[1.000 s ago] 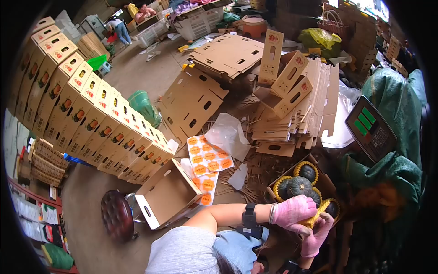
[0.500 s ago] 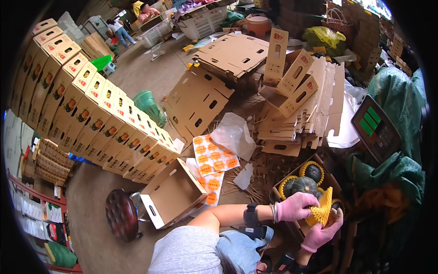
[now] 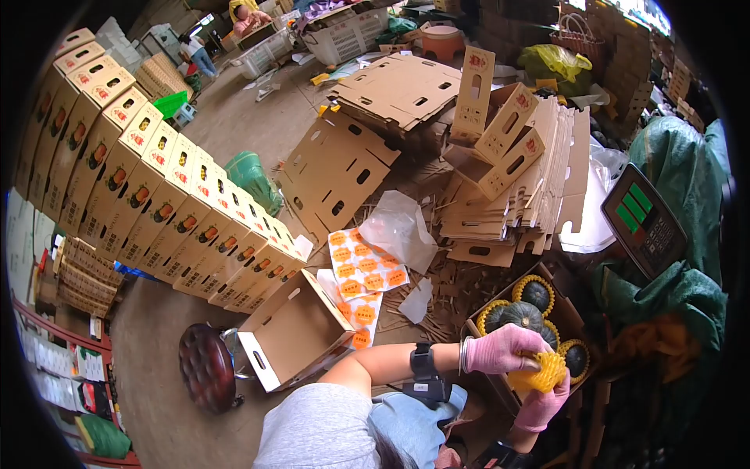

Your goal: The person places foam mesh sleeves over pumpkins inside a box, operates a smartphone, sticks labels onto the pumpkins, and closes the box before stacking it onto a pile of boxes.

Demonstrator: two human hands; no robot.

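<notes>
Both my hands wear pink gloves and grip a yellow foam net sleeve (image 3: 541, 374). My left hand (image 3: 504, 349) has its fingers closed on the upper left of the net. From below and to the right, my right hand (image 3: 544, 405) holds the other side. I cannot make out whether anything is inside the net. Just beyond my hands is a cardboard box (image 3: 478, 313) with several dark green squashes. A squash (image 3: 522, 316) lies in its middle, and others, such as the squash (image 3: 536, 294) at the back, sit in yellow foam nets. My hands hide the near part.
An open shallow carton (image 3: 293, 332) stands left, by a round brown stool (image 3: 207, 367). Orange sticker sheets (image 3: 361, 270) lie beyond it. A long row of printed cartons (image 3: 164, 207) runs left. Flat cardboard (image 3: 519, 184) is stacked ahead. A scale display (image 3: 644, 219) stands right.
The foam net was held up and spread flat between my hands; now it is lower, turned and bunched rounder. My right hand has shifted slightly left, uncovering the netted squash on the right.
</notes>
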